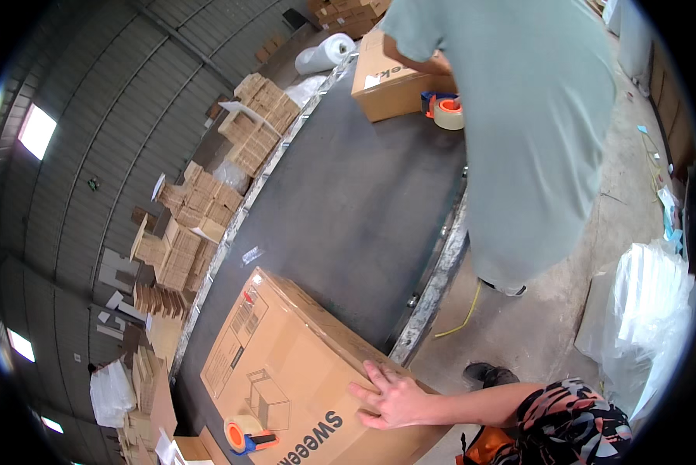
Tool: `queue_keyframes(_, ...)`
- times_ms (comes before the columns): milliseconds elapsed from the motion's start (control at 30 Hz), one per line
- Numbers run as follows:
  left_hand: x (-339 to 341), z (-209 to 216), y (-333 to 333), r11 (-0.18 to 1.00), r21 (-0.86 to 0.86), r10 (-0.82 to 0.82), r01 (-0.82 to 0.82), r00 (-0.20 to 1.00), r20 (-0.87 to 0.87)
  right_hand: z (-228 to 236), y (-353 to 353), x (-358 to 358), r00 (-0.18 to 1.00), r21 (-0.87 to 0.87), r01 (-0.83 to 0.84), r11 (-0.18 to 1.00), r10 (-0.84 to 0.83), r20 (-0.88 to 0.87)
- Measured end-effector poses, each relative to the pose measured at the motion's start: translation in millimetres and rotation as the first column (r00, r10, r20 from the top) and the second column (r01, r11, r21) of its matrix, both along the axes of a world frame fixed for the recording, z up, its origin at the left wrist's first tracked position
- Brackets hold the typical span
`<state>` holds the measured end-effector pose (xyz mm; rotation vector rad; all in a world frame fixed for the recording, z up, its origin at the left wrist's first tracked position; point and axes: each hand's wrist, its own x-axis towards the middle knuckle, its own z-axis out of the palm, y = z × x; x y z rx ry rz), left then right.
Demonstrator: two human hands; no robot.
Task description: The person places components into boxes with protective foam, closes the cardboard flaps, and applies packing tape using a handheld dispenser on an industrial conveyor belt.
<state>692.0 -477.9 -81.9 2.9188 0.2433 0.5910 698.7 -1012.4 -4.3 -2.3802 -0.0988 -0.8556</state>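
Observation:
My right hand [394, 399] lies with fingers spread on a large brown cardboard carton [309, 341], near its right edge. The carton sits tilted across a dark conveyor belt [340, 178] and carries dark print and a line drawing of a frame. A tape dispenser [247, 434] with an orange hub and blue parts rests against the carton's face at the lower left. No hand shows on that dispenser. My left hand is outside the picture.
A person in a grey-green garment [534, 132] stands at the belt's right, by another carton [398, 93] and a tape dispenser [447, 115]. Stacks of flattened cardboard [197, 194] line the left side. Clear plastic wrapping [642, 310] stands on the floor at right.

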Motion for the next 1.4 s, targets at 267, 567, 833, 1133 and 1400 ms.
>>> queue_keyframes(267,-3,-14,-21,0.964,0.263,-0.059,0.032,0.994,0.097,21,-10,-51,0.947,0.044,-0.108,0.993,0.116,-0.301)
queue_keyframes(567,-21,24,-68,0.919,0.391,-0.159,0.059,0.961,0.228,-3,-7,-45,0.998,-0.445,-0.043,0.894,0.06,0.023)
queue_keyframes(833,-54,147,-209,0.48,0.403,-0.82,0.779,0.562,-0.11,-10,-20,-40,0.998,-0.49,-0.02,0.871,0.048,0.045)
queue_keyframes(1133,7,157,-308,0.321,0.311,-0.704,0.895,0.445,-0.553,1,-25,-42,0.994,-0.409,-0.108,0.906,0.111,-0.016)
queue_keyframes(1400,3,134,-318,0.546,0.112,-0.702,0.83,0.527,-0.479,-58,-74,-62,0.834,0.682,-0.532,0.502,0.451,0.318)
